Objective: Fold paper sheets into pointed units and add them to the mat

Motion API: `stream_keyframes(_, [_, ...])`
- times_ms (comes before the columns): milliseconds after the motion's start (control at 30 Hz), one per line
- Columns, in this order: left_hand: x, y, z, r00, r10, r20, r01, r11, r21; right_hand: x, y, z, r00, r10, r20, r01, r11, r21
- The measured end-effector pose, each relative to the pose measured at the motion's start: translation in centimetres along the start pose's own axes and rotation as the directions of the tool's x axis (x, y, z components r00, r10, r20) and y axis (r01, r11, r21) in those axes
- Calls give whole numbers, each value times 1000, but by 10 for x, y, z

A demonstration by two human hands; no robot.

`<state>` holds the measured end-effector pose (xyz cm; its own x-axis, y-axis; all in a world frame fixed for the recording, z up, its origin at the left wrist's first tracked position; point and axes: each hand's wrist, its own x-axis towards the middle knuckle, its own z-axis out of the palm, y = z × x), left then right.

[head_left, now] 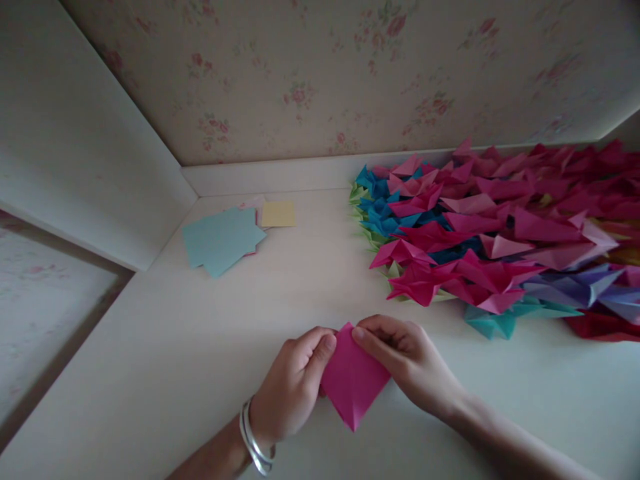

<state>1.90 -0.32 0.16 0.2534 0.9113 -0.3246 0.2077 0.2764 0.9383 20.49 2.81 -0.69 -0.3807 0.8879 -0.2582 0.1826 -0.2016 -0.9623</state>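
Note:
A pink folded paper (353, 383), diamond-shaped with a crease down its middle, is held between both hands near the front of the white table. My left hand (297, 380), with silver bangles at the wrist, pinches its upper left edge, thumb on top. On the other side my right hand (407, 357) grips the upper right edge close to the top corner, thumb and finger pressed together. One corner of the paper points down toward me. The fingers behind the sheet are partly hidden.
A large heap of folded paper cranes (480, 233) in pink, blue, green and purple covers the back right. Light blue paper sheets (220, 237) and a small yellow paper square (279, 215) lie at the back left. A floral-papered wall (300, 80) borders the white table (165, 373).

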Motion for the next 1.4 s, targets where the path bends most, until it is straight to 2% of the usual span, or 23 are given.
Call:
stream_keyframes(67, [-1,1,1,999,34,20,-36,996,84,-1,-1,1,1000,5,16,-4,1000,-24])
stream_keyframes(133, [-2,2,2,998,45,33,-48,994,99,-3,-2,1,1000,-29,8,30,996,-90])
stream_keyframes(267, [-1,3,4,1000,7,8,-7,1000,-3,-3,-2,0,993,-86,-81,74,987,-145])
stream_keyframes(367, [-1,2,1,999,-33,-28,31,996,-81,1,0,-2,990,-45,-136,39,998,-50])
stream_keyframes(467, [-1,1,-2,993,-2,-118,-12,994,-113,3,-1,-4,999,-23,-34,26,997,69])
stream_keyframes(567, [0,1,-4,982,-9,-187,-19,989,-144,2,-6,-3,996,13,87,-23,993,118])
stream_keyframes(667, [0,0,-5,978,-26,-205,-10,985,-172,1,-9,-3,996,35,80,-49,982,182])
stream_keyframes(767, [-3,-2,-6,983,43,-177,-77,979,-186,3,-5,-4,996,76,43,-86,937,338])
stream_keyframes(833, [-5,-3,-7,988,94,-122,-119,968,-221,5,0,-5,991,131,35,-133,881,453])
stream_keyframes(967, [-6,-2,-11,998,60,17,-52,956,-288,5,5,-8,983,180,46,-174,804,569])
stream_keyframes(1067, [-6,2,-10,999,39,19,-31,953,-302,4,4,-9,985,164,56,-164,781,602])
stream_keyframes(1233, [0,5,-9,993,45,-108,-83,920,-383,0,4,-11,996,50,74,-82,837,541])
stream_keyframes(1400, [4,4,-11,972,-13,-233,-97,887,-452,-5,3,-14,982,-98,161,8,874,486])
